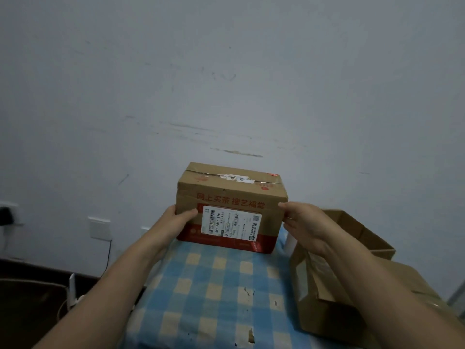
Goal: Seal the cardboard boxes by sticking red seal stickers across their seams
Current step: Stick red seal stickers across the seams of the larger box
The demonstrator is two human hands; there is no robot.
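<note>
— Brown cardboard printed in red: where is that cardboard box [234, 195] found?

— It is set at the far edge of the desk [214, 285], about midway between the far corners. Its base meets the blue-and-cream checks in which the desk is covered.

— How is it held?

— It is gripped from both ends. The left hand [180, 220] is clamped on the left end, with the thumb laid across the front face just beside the white shipping label [231, 224]. Its fingers are hidden behind the box. The right hand [302, 222] is closed on the right end, with the thumb set at the front corner edge and the fingers curled against the side.

— And the seam?

— The seam [198, 173] is seen running along the lid from left to right. Scraps of torn white tape [236, 178] are stuck along it, and small red round marks [274, 174] are seen near its ends. Whether those are seal stickers cannot be told.

— What else is seen?

— Two open cartons are seen past the right edge of the desk, a nearer carton [352, 311] and a farther carton [357, 230]. What carries them cannot be told. A pale, scuffed wall [226, 84] is seen behind, with a white socket plate [99, 229] low on the left and a dark cable [108, 255] hung below it.
</note>
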